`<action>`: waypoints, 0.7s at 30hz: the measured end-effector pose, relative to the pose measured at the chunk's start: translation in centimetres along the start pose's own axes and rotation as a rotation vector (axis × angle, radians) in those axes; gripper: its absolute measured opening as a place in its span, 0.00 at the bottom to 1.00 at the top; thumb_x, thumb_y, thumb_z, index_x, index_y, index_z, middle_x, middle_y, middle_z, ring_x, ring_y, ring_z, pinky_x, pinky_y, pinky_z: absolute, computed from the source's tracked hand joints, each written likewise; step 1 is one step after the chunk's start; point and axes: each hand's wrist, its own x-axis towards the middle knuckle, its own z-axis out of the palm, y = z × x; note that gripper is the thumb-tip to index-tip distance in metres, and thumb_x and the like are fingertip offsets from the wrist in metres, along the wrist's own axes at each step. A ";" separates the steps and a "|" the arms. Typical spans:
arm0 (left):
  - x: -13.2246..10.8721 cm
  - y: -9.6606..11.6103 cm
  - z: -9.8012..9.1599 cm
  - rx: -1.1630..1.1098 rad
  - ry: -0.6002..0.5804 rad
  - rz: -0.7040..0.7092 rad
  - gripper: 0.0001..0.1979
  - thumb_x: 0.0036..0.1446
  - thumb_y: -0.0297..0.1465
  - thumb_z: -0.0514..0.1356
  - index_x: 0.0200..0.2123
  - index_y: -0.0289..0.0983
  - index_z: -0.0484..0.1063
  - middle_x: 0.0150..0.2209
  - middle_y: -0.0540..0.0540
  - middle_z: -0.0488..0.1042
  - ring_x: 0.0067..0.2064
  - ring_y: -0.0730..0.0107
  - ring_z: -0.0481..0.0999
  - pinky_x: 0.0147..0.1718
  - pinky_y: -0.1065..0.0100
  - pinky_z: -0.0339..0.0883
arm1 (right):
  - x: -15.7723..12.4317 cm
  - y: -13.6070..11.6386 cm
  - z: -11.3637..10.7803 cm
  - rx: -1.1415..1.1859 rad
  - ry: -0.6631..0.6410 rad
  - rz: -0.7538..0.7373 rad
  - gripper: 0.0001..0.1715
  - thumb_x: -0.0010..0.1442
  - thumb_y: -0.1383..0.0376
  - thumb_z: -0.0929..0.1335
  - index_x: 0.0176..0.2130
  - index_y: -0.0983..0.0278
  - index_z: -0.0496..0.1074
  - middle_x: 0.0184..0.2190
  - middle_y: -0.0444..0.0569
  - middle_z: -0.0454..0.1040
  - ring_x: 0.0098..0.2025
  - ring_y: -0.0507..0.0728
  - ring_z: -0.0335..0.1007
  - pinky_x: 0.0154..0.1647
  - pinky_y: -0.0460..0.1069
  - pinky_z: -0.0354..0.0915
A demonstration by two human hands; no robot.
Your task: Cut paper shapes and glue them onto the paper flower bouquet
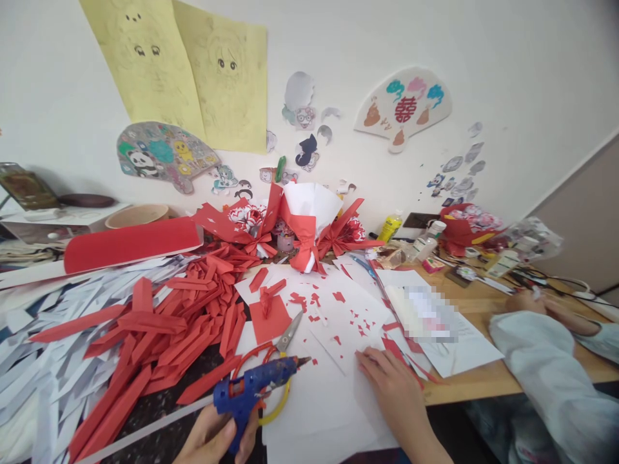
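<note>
Bouquets (310,201) in red and white wrapping, seemingly finished, by the wall (319,38). At left, a heap of folded red strips (159,351), loose and apparently unused, so by the look of it only partway along (small red scraps (339,297) strewn about too). In the left hand (213,438), gripped with curled fingers, a blue glue gun (256,390), nozzle (304,361) over the white paper (319,412), near the scissors (291,332). Right hand (399,393): loosely open on that paper, apparently holding nothing.
</note>
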 end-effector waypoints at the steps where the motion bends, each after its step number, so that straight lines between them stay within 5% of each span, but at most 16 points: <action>1: 0.0 0.0 0.0 0.008 0.002 -0.004 0.19 0.60 0.44 0.59 0.45 0.34 0.72 0.26 0.49 0.67 0.25 0.72 0.64 0.27 0.68 0.56 | -0.2 0.1 -0.2 -0.004 0.015 -0.020 0.19 0.70 0.66 0.59 0.43 0.62 0.78 0.40 0.50 0.79 0.42 0.60 0.72 0.41 0.53 0.65; 11: 0.2 0.4 0.2 0.033 -0.011 -0.010 0.17 0.61 0.44 0.59 0.41 0.35 0.73 0.25 0.48 0.68 0.25 0.73 0.64 0.29 0.67 0.55 | 1.3 2.4 -0.8 -0.073 0.064 -0.416 0.23 0.65 0.79 0.56 0.39 0.67 0.77 0.35 0.51 0.79 0.39 0.57 0.73 0.43 0.52 0.64; 21: 0.1 0.5 0.7 0.008 0.033 -0.014 0.19 0.60 0.44 0.59 0.45 0.35 0.71 0.26 0.49 0.67 0.25 0.72 0.63 0.26 0.68 0.56 | 1.5 2.7 -0.6 -0.102 0.002 -0.472 0.21 0.61 0.81 0.58 0.39 0.69 0.76 0.35 0.53 0.79 0.40 0.58 0.74 0.43 0.51 0.66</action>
